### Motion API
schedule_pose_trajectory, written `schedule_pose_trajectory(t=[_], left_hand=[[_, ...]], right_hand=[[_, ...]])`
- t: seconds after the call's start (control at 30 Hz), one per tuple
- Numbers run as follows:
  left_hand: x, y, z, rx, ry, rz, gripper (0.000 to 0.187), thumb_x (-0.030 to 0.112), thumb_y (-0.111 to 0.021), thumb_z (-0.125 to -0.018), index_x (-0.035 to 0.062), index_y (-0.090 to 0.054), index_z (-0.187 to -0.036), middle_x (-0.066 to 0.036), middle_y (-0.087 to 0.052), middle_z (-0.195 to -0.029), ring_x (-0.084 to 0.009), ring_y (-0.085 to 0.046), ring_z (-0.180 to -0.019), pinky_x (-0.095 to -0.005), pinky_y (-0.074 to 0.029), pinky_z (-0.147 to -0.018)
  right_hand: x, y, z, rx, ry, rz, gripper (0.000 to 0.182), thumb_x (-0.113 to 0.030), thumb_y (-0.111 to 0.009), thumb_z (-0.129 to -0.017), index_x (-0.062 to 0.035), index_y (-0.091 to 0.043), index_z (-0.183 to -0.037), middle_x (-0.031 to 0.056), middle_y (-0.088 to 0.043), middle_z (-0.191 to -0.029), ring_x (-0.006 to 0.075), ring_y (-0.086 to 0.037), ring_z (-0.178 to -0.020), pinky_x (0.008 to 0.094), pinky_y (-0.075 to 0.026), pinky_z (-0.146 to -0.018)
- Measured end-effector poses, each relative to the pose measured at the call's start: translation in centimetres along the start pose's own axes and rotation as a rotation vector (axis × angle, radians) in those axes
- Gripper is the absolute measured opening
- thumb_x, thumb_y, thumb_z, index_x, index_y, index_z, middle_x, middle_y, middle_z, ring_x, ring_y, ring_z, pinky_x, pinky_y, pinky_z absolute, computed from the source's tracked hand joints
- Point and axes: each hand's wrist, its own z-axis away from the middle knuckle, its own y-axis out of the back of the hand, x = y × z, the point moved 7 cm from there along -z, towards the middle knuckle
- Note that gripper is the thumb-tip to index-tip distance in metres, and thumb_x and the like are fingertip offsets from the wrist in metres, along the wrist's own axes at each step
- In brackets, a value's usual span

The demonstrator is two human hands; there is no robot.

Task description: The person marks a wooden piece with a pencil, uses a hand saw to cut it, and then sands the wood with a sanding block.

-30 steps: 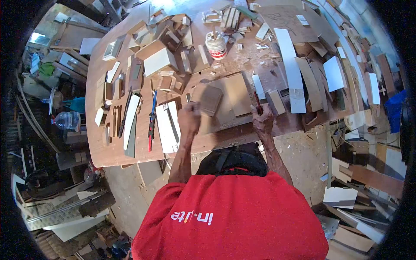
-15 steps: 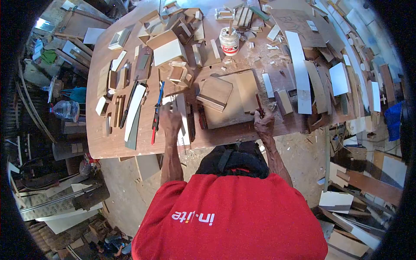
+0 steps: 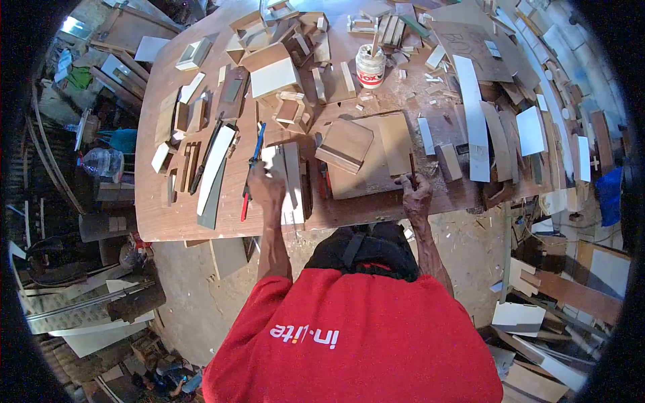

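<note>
My left hand (image 3: pixel 267 187) is over the left part of the table, between a blue and red bar-like tool (image 3: pixel 259 142) and some pale strips (image 3: pixel 291 176). Its fingers are curled and blurred, and whether they hold anything is unclear. My right hand (image 3: pixel 416 195) is closed around a thin dark stick (image 3: pixel 412 164) that points away from me, at the right corner of a flat brown board (image 3: pixel 356 185). On that board lie a wooden block with cut corners (image 3: pixel 346 144) and a lighter brown panel (image 3: pixel 395 144).
Behind the board stands a white glue jar (image 3: pixel 370 70) with a stick in it. Small wooden boxes (image 3: pixel 274 74) fill the back left. Long white strips (image 3: pixel 474 121) lie at the right. A long white piece (image 3: pixel 216 161) is at the left.
My left hand has shifted slightly towards the blue and red tool and down. The stick in my right hand is more upright. The whole view has shifted a little.
</note>
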Motion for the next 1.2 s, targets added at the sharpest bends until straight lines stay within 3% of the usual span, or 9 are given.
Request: schedule_pose_trajectory(t=[0.1, 0.2, 0.33, 0.63, 0.77, 0.93, 0.97, 1.03, 1.2], left_hand=[[-3.6, 0.9, -0.4, 0.104, 0.025, -0.269, 0.023, 0.018, -0.058, -0.085, 0.0039, -0.061, -0.103, -0.021, -0.057, -0.102, -0.0405, -0.057, -0.093, -0.0473, -0.049, -0.075], [-5.6, 0.2, -1.2, 0.12, -0.092, -0.177, 0.03, 0.025, -0.062, -0.084, 0.0035, -0.059, -0.105, -0.022, -0.054, -0.105, -0.0404, -0.054, -0.095, -0.049, -0.048, -0.079], [1.2, -0.3, 0.5, -0.282, -0.079, -0.104, 0.039, 0.033, -0.064, -0.083, 0.0013, -0.057, -0.105, -0.022, -0.058, -0.102, -0.0405, -0.058, -0.095, -0.0489, -0.049, -0.079], [-2.3, -1.1, 0.2, -0.058, -0.009, -0.149, 0.038, 0.027, -0.062, -0.082, 0.002, -0.055, -0.11, -0.022, -0.059, -0.102, -0.0412, -0.059, -0.094, -0.0485, -0.048, -0.08], [-3.7, -1.6, -0.2, -0.189, 0.069, -0.058, 0.043, 0.03, -0.064, -0.081, 0.0028, -0.055, -0.112, -0.022, -0.059, -0.104, -0.0409, -0.058, -0.095, -0.0483, -0.048, -0.081], [-0.2, 1.2, 0.6, -0.004, -0.069, -0.219, 0.045, 0.033, -0.065, -0.08, 0.0021, -0.056, -0.112, -0.022, -0.059, -0.098, -0.0414, -0.059, -0.09, -0.0494, -0.049, -0.077], [0.1, 1.4, 1.1, -0.006, -0.069, -0.217, 0.045, 0.033, -0.065, -0.08, 0.0021, -0.056, -0.112, -0.022, -0.059, -0.098, -0.0414, -0.059, -0.09, -0.0494, -0.049, -0.077], [0.7, -0.2, 2.9, -0.356, -0.082, -0.205, 0.043, 0.031, -0.065, -0.081, 0.0009, -0.055, -0.109, -0.021, -0.059, -0.094, -0.0417, -0.06, -0.085, -0.0487, -0.05, -0.072], [2.2, -0.9, 4.7, -0.265, -0.089, -0.221, 0.045, 0.021, -0.064, -0.078, -0.0046, -0.048, -0.112, -0.023, -0.06, -0.089, -0.0402, -0.062, -0.082, -0.0488, -0.051, -0.07]], right_hand=[[0.3, -0.3, 0.0, 0.007, 0.011, -0.024, 0.018, -0.016, -0.062, -0.089, 0.0015, -0.065, -0.089, 0.0061, -0.068, -0.074, 0.0164, -0.062, -0.066, 0.033, -0.048, -0.065], [1.1, -0.7, 0.0, -0.018, -0.047, -0.029, 0.016, -0.014, -0.06, -0.088, 0.0011, -0.065, -0.09, 0.0069, -0.068, -0.077, 0.017, -0.063, -0.067, 0.0328, -0.049, -0.066], [1.9, -2.0, 0.1, -0.063, -0.055, -0.078, 0.014, -0.012, -0.059, -0.087, -0.0021, -0.067, -0.092, 0.0075, -0.069, -0.079, 0.0168, -0.063, -0.068, 0.0325, -0.049, -0.066], [0.5, -2.2, 0.7, -0.045, -0.002, -0.027, 0.013, -0.015, -0.06, -0.086, -0.0033, -0.065, -0.089, 0.0078, -0.07, -0.08, 0.0182, -0.065, -0.071, 0.0335, -0.051, -0.069], [0.8, -2.2, 0.9, -0.037, 0.032, 0.01, 0.014, -0.016, -0.06, -0.086, -0.0033, -0.065, -0.089, 0.008, -0.07, -0.079, 0.0181, -0.066, -0.07, 0.0334, -0.051, -0.068], [-0.3, -1.9, 1.3, -0.034, -0.06, -0.048, 0.015, -0.017, -0.061, -0.085, -0.0033, -0.065, -0.09, 0.0086, -0.07, -0.079, 0.0182, -0.066, -0.073, 0.033, -0.051, -0.068], [0.0, -2.0, 1.3, -0.032, -0.06, -0.045, 0.015, -0.017, -0.061, -0.085, -0.0033, -0.065, -0.09, 0.0086, -0.07, -0.079, 0.0182, -0.066, -0.073, 0.033, -0.051, -0.068], [0.1, -1.6, 1.2, 0.023, 0.034, 0.061, 0.015, -0.017, -0.061, -0.085, -0.0036, -0.065, -0.09, 0.0073, -0.068, -0.076, 0.0168, -0.065, -0.07, 0.0325, -0.05, -0.066], [2.1, -1.1, 1.4, -0.023, -0.087, -0.044, 0.014, -0.019, -0.063, -0.086, -0.0046, -0.064, -0.084, 0.0041, -0.06, -0.066, 0.0149, -0.057, -0.062, 0.032, -0.046, -0.06]])
